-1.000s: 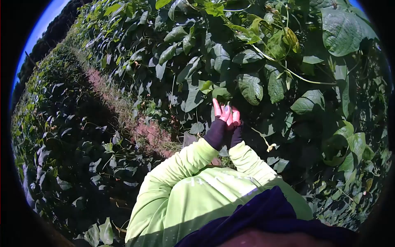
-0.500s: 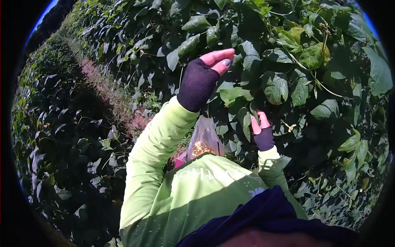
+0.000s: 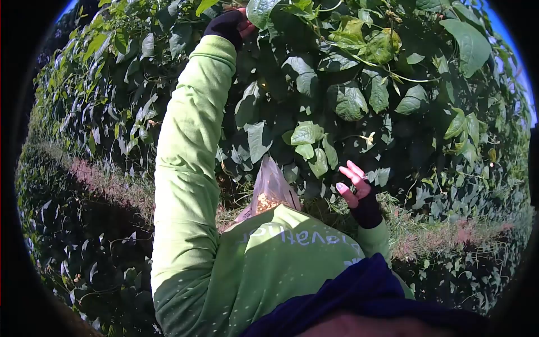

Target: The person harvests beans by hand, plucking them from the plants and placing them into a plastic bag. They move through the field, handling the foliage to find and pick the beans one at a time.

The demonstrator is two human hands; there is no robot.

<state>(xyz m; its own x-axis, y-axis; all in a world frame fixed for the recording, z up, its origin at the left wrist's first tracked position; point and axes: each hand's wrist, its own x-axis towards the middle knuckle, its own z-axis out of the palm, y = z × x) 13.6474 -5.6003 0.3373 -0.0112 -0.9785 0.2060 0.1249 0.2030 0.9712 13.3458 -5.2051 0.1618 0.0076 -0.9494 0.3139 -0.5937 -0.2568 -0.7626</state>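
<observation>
My left hand (image 3: 238,25), in a black fingerless glove, reaches up into the vines at the top of the view. A broad green leaf (image 3: 260,12) covers part of its fingers, so whether they grip anything is hidden. Lower down, my right hand (image 3: 356,188) wears a matching glove; its fingers are apart with nothing between them. Just above it a small pale yellow flower (image 3: 368,139) shows among the leaves. A clear plastic bag (image 3: 274,180) hangs in front of my body, with many small pale yellow pieces inside.
A tall wall of leafy vines (image 3: 303,76) stands right in front of me. A thin bare stem (image 3: 387,70) crosses it at the upper right. Reddish soil and dry grass (image 3: 106,182) run along the foot of the plants, with more low foliage at the lower left.
My left hand has moved up and left into the leaves. My right hand has come away from the leaf it was touching and lowered, fingers spreading. The view has shifted.
</observation>
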